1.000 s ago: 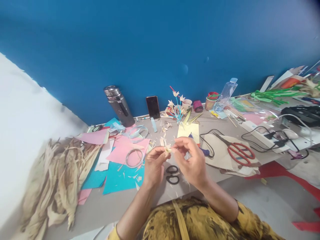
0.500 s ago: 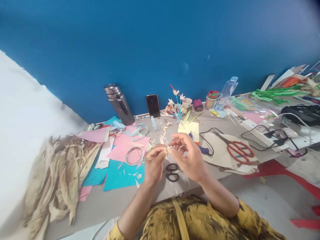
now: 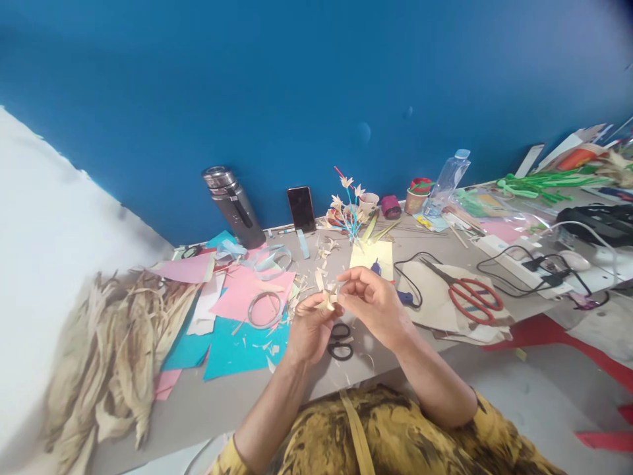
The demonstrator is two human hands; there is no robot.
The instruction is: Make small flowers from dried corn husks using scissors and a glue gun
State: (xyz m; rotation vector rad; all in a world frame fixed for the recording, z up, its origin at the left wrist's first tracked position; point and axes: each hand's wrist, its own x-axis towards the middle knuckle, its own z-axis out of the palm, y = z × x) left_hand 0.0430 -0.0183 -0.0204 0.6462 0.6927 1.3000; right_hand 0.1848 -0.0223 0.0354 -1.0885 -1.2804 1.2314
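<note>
Between the fingertips of my left hand (image 3: 309, 335) is a small cream flower (image 3: 327, 301) with pointed petals, seemingly made of dried husk. My right hand (image 3: 376, 309) has its thumb and forefinger closed together at the flower's right side, apparently pinching a petal. Just below the hands lie black-handled scissors (image 3: 341, 342), their blades partly hidden. Similar finished-looking flowers on blue stems (image 3: 352, 212) stand at the back of the table. Beyond my right hand, a blue glue gun (image 3: 406, 298) rests partly covered by the fingers.
Dried husks (image 3: 113, 356) hang over the left side. Blue paper (image 3: 242, 353), pink paper (image 3: 232, 297) and a tape roll (image 3: 264, 310) lie nearby. A flask (image 3: 237, 211) and a phone (image 3: 301, 208) stand behind. Red-handled scissors (image 3: 475, 300) and a power strip (image 3: 519, 264) are rightward.
The flower has turned in my left fingers, so its spread petals now show. My right hand has dipped slightly, its fingers closer together beside the flower.
</note>
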